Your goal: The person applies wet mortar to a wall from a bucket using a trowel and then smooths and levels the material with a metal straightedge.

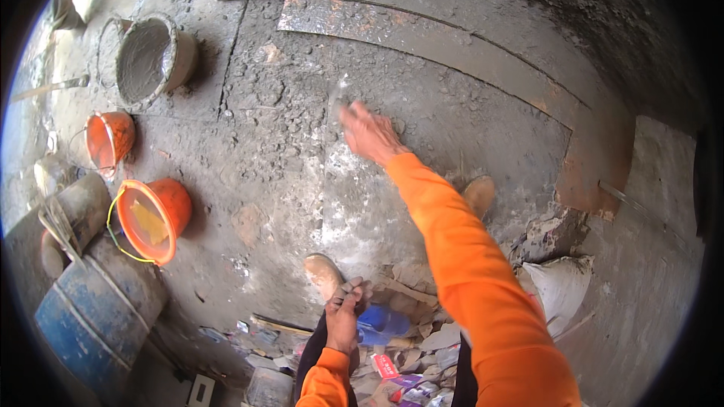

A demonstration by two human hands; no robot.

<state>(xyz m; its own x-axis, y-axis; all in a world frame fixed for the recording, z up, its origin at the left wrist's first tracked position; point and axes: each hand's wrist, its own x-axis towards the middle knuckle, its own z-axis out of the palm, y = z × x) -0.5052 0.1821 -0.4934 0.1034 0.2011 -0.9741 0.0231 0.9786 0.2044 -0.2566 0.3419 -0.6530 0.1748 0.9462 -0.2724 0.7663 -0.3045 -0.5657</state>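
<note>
My right hand point(369, 133) reaches out over the rough grey floor point(264, 151), which is strewn with crumbs of mortar. Its fingers are smeared by motion, and a blurred greyish patch shows just beyond the fingertips. I cannot make out whether the hand holds anything. Low in the view, my left hand point(344, 319) is closed close to my body, beside my dusty tan left shoe point(324, 275). Grey lumps or mortar-coated fingertips show at its top; what it holds is unclear. Both arms wear orange sleeves. My other shoe point(479, 195) is partly behind the right sleeve.
A long flat strip point(362, 22) curves across the far floor. To the left stand a bucket of grey mortar point(185, 56), a small orange bucket point(121, 136), a larger orange bucket point(177, 207) and a blue drum point(90, 316). Rubble, litter and a white sack point(562, 286) lie near me.
</note>
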